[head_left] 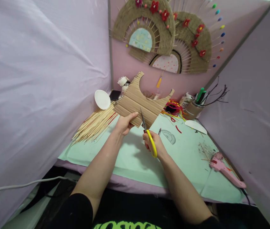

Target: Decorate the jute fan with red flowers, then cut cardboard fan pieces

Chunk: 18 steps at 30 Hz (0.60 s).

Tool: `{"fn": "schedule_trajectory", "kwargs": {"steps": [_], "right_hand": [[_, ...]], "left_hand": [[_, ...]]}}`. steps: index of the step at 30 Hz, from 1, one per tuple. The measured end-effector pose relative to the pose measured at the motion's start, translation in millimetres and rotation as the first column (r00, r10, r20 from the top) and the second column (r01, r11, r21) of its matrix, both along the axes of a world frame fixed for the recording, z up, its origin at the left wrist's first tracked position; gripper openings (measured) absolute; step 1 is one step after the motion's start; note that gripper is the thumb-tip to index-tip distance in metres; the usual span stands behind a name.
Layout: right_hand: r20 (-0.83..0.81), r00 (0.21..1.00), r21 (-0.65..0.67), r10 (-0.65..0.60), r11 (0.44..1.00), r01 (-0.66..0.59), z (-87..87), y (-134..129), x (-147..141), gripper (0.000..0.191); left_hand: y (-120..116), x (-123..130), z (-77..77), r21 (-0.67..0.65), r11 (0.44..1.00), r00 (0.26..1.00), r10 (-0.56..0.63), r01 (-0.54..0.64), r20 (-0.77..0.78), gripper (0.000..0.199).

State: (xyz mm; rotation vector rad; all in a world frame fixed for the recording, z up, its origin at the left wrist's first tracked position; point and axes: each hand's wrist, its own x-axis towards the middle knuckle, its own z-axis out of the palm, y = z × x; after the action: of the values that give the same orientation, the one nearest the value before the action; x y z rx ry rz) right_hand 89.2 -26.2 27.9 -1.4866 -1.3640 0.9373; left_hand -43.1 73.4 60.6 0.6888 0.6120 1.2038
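Observation:
A piece of brown corrugated cardboard [135, 95] is raised above the table, with a round bite cut out of its far edge. My left hand [125, 123] grips its near left edge, thumb on top and fingers underneath. In my right hand [154, 143] are yellow-handled scissors [152, 144], with the fingers wrapped round the loops. Their blades lie at the near edge of the cardboard, pointing inward from a slit there. Part of the blades is hidden by the sheet.
Thin wooden sticks [96, 124] lie at the left beside a white bowl [102, 99]. A protractor [168, 136] rests right of the scissors. A pink glue gun [227, 170] with its cord lies near the right edge. Behind it stands a pen holder [193, 109]. Decorated fans [146, 31] hang on the back wall.

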Motion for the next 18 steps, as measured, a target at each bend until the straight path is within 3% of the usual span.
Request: {"fn": "schedule_trajectory", "kwargs": {"steps": [9,18], "right_hand": [[-0.013,0.999,-0.033,0.044,0.998,-0.045,-1.6,2.8,5.5,0.037],[0.051,0.991,0.070,0.121,0.990,-0.125,-8.3,7.8,12.5,0.047]], "left_hand": [[2.5,-0.6,-0.6,-0.026,0.999,1.000,0.023,-0.023,-0.010,0.048],[1.7,-6.7,-2.5,0.035,0.997,0.991,-0.062,0.066,-0.122,0.046]]}}
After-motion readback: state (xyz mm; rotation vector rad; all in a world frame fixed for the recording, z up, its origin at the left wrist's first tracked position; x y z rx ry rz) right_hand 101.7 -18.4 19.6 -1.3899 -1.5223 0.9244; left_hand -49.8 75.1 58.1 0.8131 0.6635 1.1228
